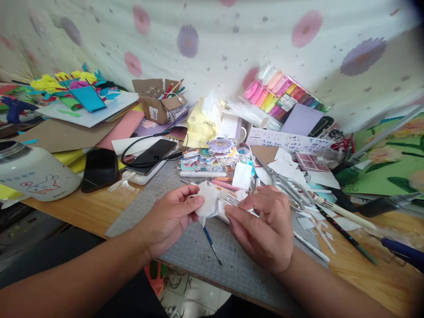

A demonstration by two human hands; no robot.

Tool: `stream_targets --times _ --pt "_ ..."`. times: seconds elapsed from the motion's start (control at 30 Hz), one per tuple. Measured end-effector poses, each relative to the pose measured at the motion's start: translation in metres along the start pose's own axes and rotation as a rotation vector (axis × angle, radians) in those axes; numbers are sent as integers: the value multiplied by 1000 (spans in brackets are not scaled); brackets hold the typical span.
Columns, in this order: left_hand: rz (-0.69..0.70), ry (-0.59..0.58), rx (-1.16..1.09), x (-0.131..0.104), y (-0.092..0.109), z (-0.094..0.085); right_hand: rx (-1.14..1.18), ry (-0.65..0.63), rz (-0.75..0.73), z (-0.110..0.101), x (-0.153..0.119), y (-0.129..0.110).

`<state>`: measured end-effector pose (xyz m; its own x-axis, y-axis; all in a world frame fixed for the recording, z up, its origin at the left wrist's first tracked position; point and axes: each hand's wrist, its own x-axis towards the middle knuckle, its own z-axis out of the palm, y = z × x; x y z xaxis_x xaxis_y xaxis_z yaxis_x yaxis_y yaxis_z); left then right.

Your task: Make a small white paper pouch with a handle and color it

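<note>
1. Okay, we start with the wooden table [96, 212]; the grey mat [195, 251] lies across its front, probably to guard the wood.
2. Plastic pack [287, 101]: propped at the back right, coloured blocks [265, 95] in rows inside, likely tilted to save room.
3. Cardboard box [155, 110]: flaps up, pencils [175, 88] and clear plastic in it; we guess it keeps the pencils standing and reachable.
4. White jar [49, 176], far left: we can't see its contents.
5. Yellow bag [202, 119], back middle: something white and crumpled shows at its top.
6. Right hand [265, 225]: thumb and forefinger narrowed nearly together beside the white piece; we can't tell whether they grip anything thin.
7. Left hand [172, 216]: thumb pressed over the fingers, pinching the white piece by one edge, presumably to steady it and leave its face exposed.
8. Scissors [276, 179]: right of the mat's middle, among paper scraps.
9. White piece [206, 199]: above the mat, between both hands.
</note>
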<state>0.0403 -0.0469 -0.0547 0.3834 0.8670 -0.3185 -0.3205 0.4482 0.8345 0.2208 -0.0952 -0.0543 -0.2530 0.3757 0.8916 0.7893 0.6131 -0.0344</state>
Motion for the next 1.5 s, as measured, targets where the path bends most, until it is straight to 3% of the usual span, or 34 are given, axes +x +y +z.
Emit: stream_targets --times 0.23,0.7,0.9,0.97,1.07,1.13,1.23,1.33,1.4,1.5 --pt "10 -35 34 -2 0 -1 17 -99 -33 2 -6 3" --pt "33 -25 29 -5 0 1 58 -175 -72 0 -7 5" --pt "115 0 18 5 8 -9 161 -110 -6 -3 -2 7" --pt "174 23 17 10 14 -17 234 -298 -11 -1 0 2" --pt "215 39 18 16 23 -26 216 -786 -21 7 -3 -12" --pt "217 28 30 16 26 -29 121 -965 -22 15 -8 -23" --pt "198 -5 52 14 26 -28 45 -1038 -69 23 -13 -34" --pt "178 -31 74 11 26 -27 117 -1094 -64 20 -9 -33" --pt "176 -42 77 9 25 -28 284 -1099 27 13 -2 -26" --pt "183 -64 65 8 26 -28 704 -975 276 0 7 -8"
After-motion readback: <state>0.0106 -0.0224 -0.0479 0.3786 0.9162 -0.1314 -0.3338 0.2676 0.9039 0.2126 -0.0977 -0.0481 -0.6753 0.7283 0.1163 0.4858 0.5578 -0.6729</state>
